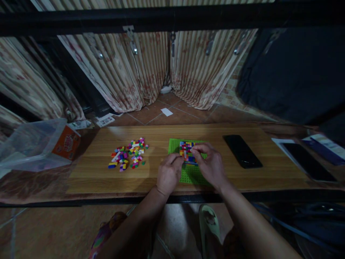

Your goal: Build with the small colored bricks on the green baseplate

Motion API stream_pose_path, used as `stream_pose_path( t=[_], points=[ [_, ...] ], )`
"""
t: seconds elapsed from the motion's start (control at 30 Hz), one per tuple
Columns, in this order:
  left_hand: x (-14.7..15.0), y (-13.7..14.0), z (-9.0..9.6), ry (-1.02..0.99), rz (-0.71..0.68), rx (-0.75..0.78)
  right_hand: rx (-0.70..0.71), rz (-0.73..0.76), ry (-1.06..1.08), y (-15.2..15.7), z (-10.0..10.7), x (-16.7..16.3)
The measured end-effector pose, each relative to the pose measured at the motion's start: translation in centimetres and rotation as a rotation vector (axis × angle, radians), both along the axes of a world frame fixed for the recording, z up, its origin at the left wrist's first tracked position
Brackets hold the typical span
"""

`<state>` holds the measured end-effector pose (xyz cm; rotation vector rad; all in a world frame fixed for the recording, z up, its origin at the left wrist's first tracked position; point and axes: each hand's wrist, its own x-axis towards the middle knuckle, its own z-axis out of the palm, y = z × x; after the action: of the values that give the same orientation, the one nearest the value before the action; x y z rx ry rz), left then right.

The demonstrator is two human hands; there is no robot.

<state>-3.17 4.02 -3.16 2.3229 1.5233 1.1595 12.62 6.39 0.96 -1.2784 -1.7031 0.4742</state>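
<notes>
A green studded baseplate lies on the wooden board in front of me. On it sits a patch of many-coloured toy bricks, packed closely together. My left hand is closed, its fingertips bent against the front left edge of the brick patch. From the right, my right hand reaches over the patch with thumb and forefinger pinched at its upper surface. Whatever either hand grips is too small or too covered to name. Both hands hide parts of the plate and the bricks.
Loose toy bricks lie in a spread pile on the left of the wooden board. A black phone rests to the right, with another dark flat device beyond. A clear plastic bin stands far left. Striped curtains hang behind.
</notes>
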Motion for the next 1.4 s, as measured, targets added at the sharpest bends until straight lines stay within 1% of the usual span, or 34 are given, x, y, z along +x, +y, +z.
stream_pose_path(
  t=[0.1,0.17,0.4,0.5,0.6,0.67,0.77,0.87,0.93,1.07,1.23,1.3,1.4],
  points=[
    [-0.1,-0.2,-0.2,0.118,0.036,0.053,0.003,0.002,-0.001,-0.1,-0.2,0.1],
    [0.0,-0.4,-0.2,0.154,0.05,0.059,0.002,-0.001,-0.005,0.0,-0.4,0.2],
    [0.6,-0.6,0.2,0.179,0.058,-0.001,0.016,-0.034,-0.005,0.5,-1.4,0.9],
    [0.7,-0.5,0.3,0.209,0.063,0.012,0.0,-0.044,-0.007,0.5,-1.5,0.9],
    [0.7,-0.4,0.2,0.201,0.069,0.018,0.004,-0.085,-0.022,0.7,-1.3,1.2],
    [0.6,-0.5,0.2,0.142,0.071,-0.007,0.016,-0.128,-0.039,1.0,-1.3,1.5],
    [0.5,-0.8,0.2,-0.026,0.081,-0.064,0.021,-0.177,-0.031,1.7,-1.6,2.3],
    [0.3,-0.9,0.5,-0.202,0.123,-0.14,0.001,-0.176,-0.003,2.4,-2.1,2.7],
    [0.2,-0.8,0.7,-0.278,0.159,-0.208,-0.024,-0.153,0.013,2.6,-2.4,2.7],
    [0.4,-0.3,1.1,-0.323,0.175,-0.294,-0.083,-0.102,0.025,2.9,-2.7,1.9],
    [0.7,0.2,1.0,-0.321,0.15,-0.304,-0.101,-0.023,0.048,3.2,-2.9,1.5],
    [0.6,0.5,0.8,-0.36,0.15,-0.315,-0.109,-0.031,0.042,3.3,-2.7,1.6],
    [0.0,1.0,0.5,-0.447,0.174,-0.34,-0.144,-0.091,0.017,3.1,-2.3,1.9]
  ],
)
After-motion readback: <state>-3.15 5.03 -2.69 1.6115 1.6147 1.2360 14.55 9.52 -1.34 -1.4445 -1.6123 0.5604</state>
